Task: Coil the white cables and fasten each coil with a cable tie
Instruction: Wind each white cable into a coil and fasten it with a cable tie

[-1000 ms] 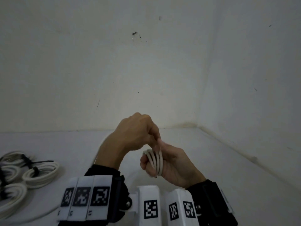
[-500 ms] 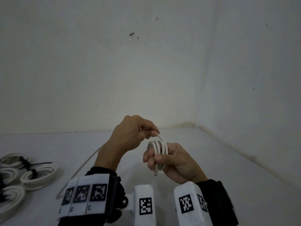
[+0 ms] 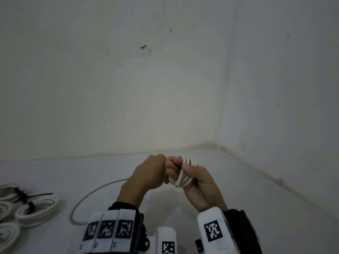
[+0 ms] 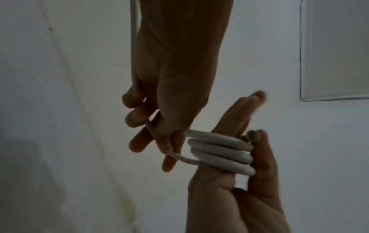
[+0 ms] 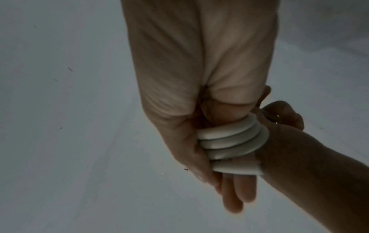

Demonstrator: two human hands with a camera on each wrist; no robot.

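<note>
A white cable coil (image 3: 184, 177) is wound in several turns round the fingers of my right hand (image 3: 200, 186), and the thumb presses the turns down. In the left wrist view the coil (image 4: 219, 151) sits on those fingers with the cable's cut end under the thumb. My left hand (image 3: 146, 175) is directly left of the coil and grips the loose strand (image 4: 134, 47) that runs through its curled fingers into the coil. The remaining cable (image 3: 88, 196) trails in a curve over the white table. The right wrist view shows the coil (image 5: 233, 138) and my left hand (image 5: 299, 157) behind it.
Several finished white coils (image 3: 36, 211) bound with black cable ties (image 3: 30, 196) lie at the table's left edge. White walls meet in a corner (image 3: 219, 143) behind and to the right of my hands.
My left hand has come down from above the coil to its left side, carrying the strand round. The coil and my right hand have risen slightly and turned.
</note>
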